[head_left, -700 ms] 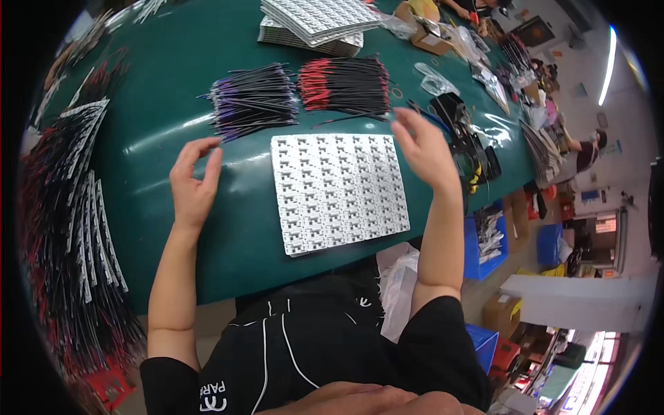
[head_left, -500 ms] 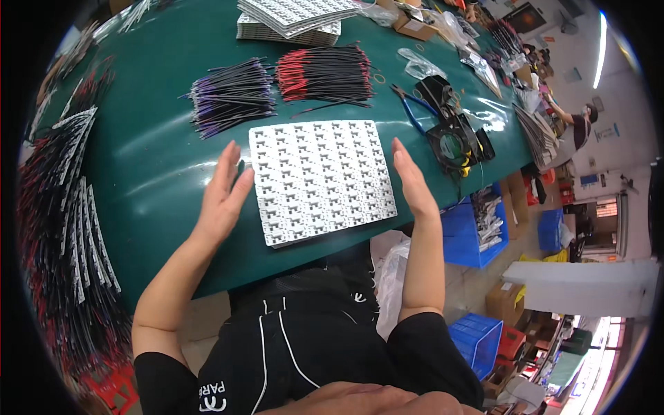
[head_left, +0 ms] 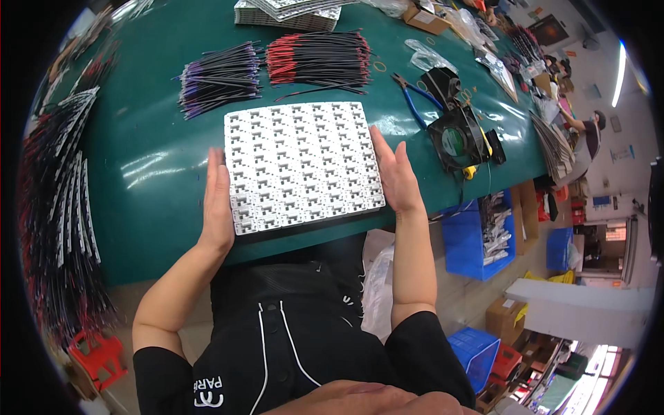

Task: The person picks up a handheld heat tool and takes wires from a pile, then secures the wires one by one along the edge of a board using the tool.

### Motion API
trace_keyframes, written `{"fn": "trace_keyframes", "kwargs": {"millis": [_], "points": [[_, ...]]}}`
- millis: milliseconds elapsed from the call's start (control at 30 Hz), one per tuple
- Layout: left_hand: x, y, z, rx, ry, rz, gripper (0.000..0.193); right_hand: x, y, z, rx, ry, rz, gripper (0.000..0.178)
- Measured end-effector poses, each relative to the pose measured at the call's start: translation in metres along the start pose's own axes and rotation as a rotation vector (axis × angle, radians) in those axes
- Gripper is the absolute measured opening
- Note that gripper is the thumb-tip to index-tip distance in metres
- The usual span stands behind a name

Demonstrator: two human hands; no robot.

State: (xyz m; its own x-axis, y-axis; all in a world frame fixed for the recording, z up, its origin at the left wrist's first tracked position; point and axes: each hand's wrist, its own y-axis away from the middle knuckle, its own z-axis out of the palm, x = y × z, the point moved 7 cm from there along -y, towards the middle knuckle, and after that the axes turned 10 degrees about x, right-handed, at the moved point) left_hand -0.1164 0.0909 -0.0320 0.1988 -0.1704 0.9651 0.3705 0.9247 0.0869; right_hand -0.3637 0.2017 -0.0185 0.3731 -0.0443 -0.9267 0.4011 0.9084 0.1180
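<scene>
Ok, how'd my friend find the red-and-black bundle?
Start at the green table and find the white panel. Past its far edge, right of a purplish wire bundle, lies the red-and-black bundle. Unlike its neighbour, it has a bright red left end.

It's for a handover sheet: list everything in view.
table: one, green, mid view
panel: one visible, white, near table edge
panel stack: one, white, far side
wire piles: two, black-purple and black-red, beyond panel
wired boards: uncountable, white, dark wires, table's left
pliers: one, blue handles, right of wire piles
fan: one, black, right of panel
clear bags: several, colourless, table's far side
bins: three visible, blue, floor right
stool: one, red, floor lower left
co-worker: at least one, dark top, far right
clutter: uncountable, mixed, far right
left grip: one, bare, panel's left edge
right grip: one, bare, panel's right edge
</scene>
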Motion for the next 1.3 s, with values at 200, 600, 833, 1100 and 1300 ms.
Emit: {"fn": "trace_keyframes", "kwargs": {"millis": [200, 600, 833, 1100, 1300], "points": [[0.002, 0.001, 0.012, -0.072, 0.094, 0.003, 0.064, 0.0, -0.001, -0.004, 0.0, -0.035, -0.025, 0.084], [0.06, 0.013, -0.015, -0.148, -0.274, 0.182, 0.059, -0.043, 0.053, -0.025, 0.296, 0.324, -0.288, 0.054], [0.084, 0.083, -0.074, -0.223, -0.246, 0.212, 0.049, -0.044, 0.191, -0.063, 0.756, 0.289, -0.332, 0.034], [0.122, 0.073, -0.016, -0.755, -0.701, 0.32, 0.047, -0.094, 0.175, -0.091, 0.965, 0.837, -0.596, 0.026], [0.099, -0.022, -0.02, -0.627, -0.803, 0.374, 0.034, -0.107, 0.111, -0.254, 1.337, 1.37, -0.284, 0.051]]}}
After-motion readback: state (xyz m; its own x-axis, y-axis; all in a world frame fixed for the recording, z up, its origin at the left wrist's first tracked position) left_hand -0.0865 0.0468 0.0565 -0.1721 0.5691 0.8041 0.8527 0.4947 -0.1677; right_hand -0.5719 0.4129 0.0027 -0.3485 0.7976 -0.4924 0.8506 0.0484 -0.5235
